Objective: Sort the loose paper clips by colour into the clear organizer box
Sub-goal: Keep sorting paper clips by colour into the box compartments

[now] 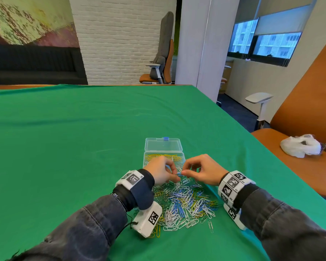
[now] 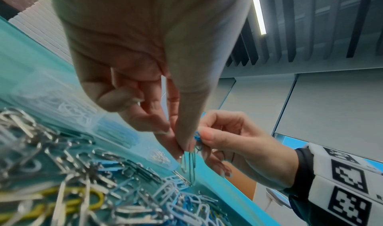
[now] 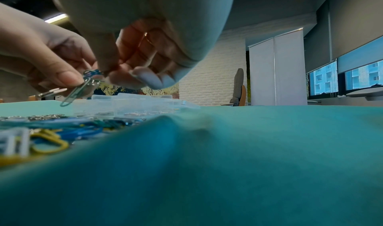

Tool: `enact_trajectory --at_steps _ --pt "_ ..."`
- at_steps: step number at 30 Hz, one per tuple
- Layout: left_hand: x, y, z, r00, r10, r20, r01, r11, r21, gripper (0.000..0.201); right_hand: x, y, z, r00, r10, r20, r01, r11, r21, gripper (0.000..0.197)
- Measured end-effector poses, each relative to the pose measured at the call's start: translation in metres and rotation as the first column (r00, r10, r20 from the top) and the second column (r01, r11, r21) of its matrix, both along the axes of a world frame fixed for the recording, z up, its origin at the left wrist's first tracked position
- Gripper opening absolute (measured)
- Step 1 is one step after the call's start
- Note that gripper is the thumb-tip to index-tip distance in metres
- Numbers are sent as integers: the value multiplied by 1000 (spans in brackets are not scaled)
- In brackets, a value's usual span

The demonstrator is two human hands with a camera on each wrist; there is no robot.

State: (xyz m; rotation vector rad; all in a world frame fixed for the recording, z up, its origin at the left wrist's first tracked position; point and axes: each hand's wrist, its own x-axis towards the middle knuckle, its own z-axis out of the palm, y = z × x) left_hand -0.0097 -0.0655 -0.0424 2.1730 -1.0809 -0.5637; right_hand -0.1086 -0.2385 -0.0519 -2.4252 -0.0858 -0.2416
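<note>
A heap of loose paper clips (image 1: 186, 204) in white, blue, yellow and silver lies on the green cloth before me. Behind it stands the clear organizer box (image 1: 183, 157), its lid (image 1: 163, 144) tipped back, with yellow clips in its far compartment. Both hands meet above the heap's far edge. My left hand (image 1: 174, 175) pinches a few dangling clips (image 2: 189, 162) between thumb and forefinger. My right hand (image 1: 183, 172) pinches the blue clips (image 3: 92, 73) linked to them. In the right wrist view a grey clip (image 3: 76, 92) hangs below the fingers.
The green cloth (image 1: 83, 138) covers the whole table, whose right edge runs diagonally close by. An orange chair (image 1: 309, 113) with a white plastic bag (image 1: 301, 146) on its seat stands to the right. One stray clip (image 1: 210, 226) lies at the heap's near edge.
</note>
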Motion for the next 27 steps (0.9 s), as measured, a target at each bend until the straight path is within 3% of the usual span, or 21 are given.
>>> enact_trajectory --at_steps 22,27 --pt "27 15 15 988 30 -152 -23 999 44 16 2 0 0 995 -94 27 95 993 -63 15" --pt "34 20 17 982 26 -189 -19 999 40 11 1 0 -1 996 -55 -77 58 998 28 15"
